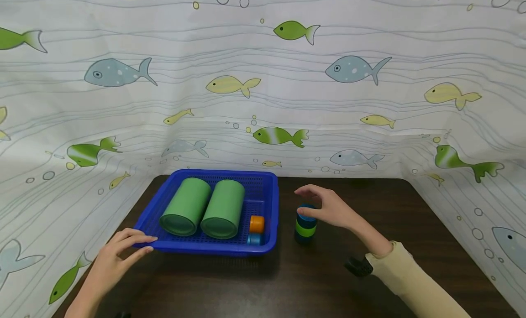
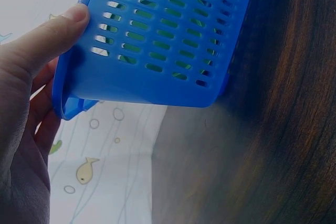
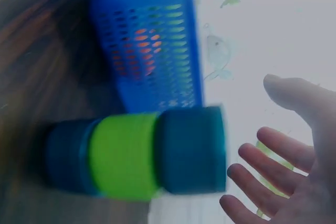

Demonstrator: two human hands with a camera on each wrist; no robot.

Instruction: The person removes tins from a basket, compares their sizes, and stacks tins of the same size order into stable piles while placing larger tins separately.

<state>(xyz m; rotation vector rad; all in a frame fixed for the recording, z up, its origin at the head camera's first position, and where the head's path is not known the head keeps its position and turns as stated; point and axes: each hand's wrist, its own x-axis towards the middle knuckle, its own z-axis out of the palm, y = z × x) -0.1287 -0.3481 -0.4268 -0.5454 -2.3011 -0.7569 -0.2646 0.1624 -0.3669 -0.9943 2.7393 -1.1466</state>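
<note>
My left hand [image 1: 117,254] holds the near left corner of a blue plastic basket [image 1: 213,249]. In the left wrist view the thumb lies on the basket's slotted outer wall [image 2: 152,40] and the fingers curl behind its rim. Over the table, right of the basket, stands an upright stack of short round pieces [image 1: 306,231]: teal on top, lime green in the middle, dark blue below. Beside its top hovers my right hand [image 1: 328,206], fingers spread and loosely bent. The right wrist view shows a gap between the fingertips and the teal piece [image 3: 191,150].
Two large green cylinders [image 1: 186,206] lie side by side in the basket. An orange round piece [image 1: 256,224] and a blue one [image 1: 255,239] sit in its near right corner. The dark wooden table [image 1: 328,281] is bordered by a fish-patterned sheet [image 1: 263,103].
</note>
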